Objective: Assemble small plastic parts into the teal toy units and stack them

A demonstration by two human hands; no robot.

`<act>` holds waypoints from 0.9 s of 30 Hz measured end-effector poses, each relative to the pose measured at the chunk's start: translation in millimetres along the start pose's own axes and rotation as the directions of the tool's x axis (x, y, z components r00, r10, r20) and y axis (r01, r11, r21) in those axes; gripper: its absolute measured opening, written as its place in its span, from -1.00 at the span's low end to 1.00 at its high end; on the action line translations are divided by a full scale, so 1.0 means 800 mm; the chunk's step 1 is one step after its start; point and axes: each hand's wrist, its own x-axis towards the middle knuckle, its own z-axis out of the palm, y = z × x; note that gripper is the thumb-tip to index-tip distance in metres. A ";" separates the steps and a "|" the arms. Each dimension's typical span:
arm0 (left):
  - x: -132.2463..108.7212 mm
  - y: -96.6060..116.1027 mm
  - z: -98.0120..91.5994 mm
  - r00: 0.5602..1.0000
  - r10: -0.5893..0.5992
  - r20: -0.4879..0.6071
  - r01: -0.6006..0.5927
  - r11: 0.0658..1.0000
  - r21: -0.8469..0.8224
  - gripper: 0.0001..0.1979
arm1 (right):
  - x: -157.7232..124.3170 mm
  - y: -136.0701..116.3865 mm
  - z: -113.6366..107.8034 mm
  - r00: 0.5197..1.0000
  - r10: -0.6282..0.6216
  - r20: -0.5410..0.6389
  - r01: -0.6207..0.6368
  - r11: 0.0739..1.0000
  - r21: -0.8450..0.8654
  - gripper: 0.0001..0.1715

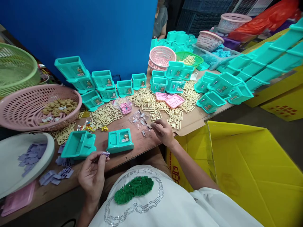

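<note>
Between thumb and forefinger, my left hand (93, 175) pinches a small purple plastic piece (106, 154) just off the table's front edge. My right hand (164, 132) is closed at the fingertips over the small clear plastic pieces (138, 119); what it pinches is too small to make out. A turquoise plastic box (79, 145) stands beyond my left hand, its hollow facing up. Beside it lies another turquoise box (115, 140) with a small brown figure and a white label in its recess. Loose purple parts (56, 176) lie left of my left hand.
Cream part frames (106, 116) and pink trays (174, 101) cover the table's middle, with stacked turquoise boxes (101, 78) behind. At left are a pink basket (73, 110) and a white basin (48, 157). A yellow carton (248, 157) stands at right. A person (161, 22) sits beyond the blue panel (106, 31).
</note>
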 end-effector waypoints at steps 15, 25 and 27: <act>0.012 0.033 0.015 0.976 -0.123 0.177 0.142 0.985 -0.097 -0.84 | 0.009 -0.023 -0.020 0.954 -0.106 0.280 0.132 0.988 -0.075 -0.81; 0.013 0.045 0.027 0.902 -0.229 0.366 0.321 0.922 -0.217 -0.72 | 0.066 -0.155 -0.011 0.941 -0.267 0.210 0.122 0.843 0.524 -0.84; 0.011 0.043 0.024 0.918 -0.182 0.352 0.270 0.937 -0.222 -0.76 | 0.066 -0.162 -0.005 0.935 -0.264 0.236 0.100 0.838 0.537 -0.87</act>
